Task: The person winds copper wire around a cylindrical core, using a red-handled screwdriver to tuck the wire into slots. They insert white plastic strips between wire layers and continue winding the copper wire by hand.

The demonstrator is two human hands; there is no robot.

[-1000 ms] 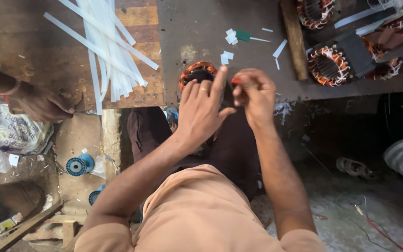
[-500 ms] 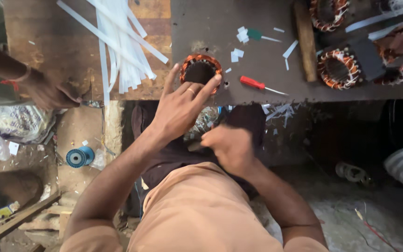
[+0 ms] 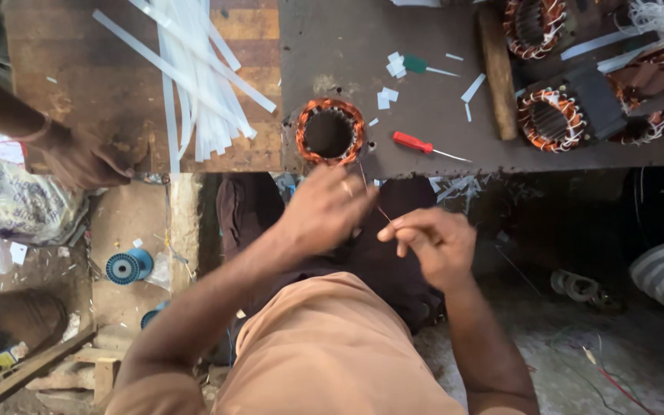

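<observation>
**Copper wire held between both hands below the desk edge**

The left hand [image 3: 326, 209] and the right hand [image 3: 430, 240] sit close together over the person's lap, just below the front edge of the desk [image 3: 424, 46]. A thin copper wire [image 3: 370, 196] runs from the wound stator [image 3: 330, 132] down to the hands. The right hand has its thumb and fingertips pinched on the wire. The left hand is curled with its back to the camera; whether it is clamped on the wire cannot be told from this view.

The wound stator lies flat on the dark metal part of the desk, at the front edge, bore facing up, copper coils around the rim.

Surrounding items:
- Red-handled screwdriver [image 3: 418, 143], lying just right of the stator, tip pointing right
- Green-handled tool [image 3: 424, 68] and small white paper scraps [image 3: 388, 94], behind the stator
- Wooden bar [image 3: 495, 73], upright in the view, right of the screwdriver
- Further wound stators [image 3: 551, 117] at the far right of the desk
- Bundle of white strips [image 3: 194, 69] on the wooden section at the left
- Another person's hand [image 3: 82, 157] resting on the left desk edge, well apart from the wire
- Blue spool [image 3: 124, 267] on the floor at the left

The left forearm covers part of the lap; nothing lies between the stator and the hands except the wire
</observation>
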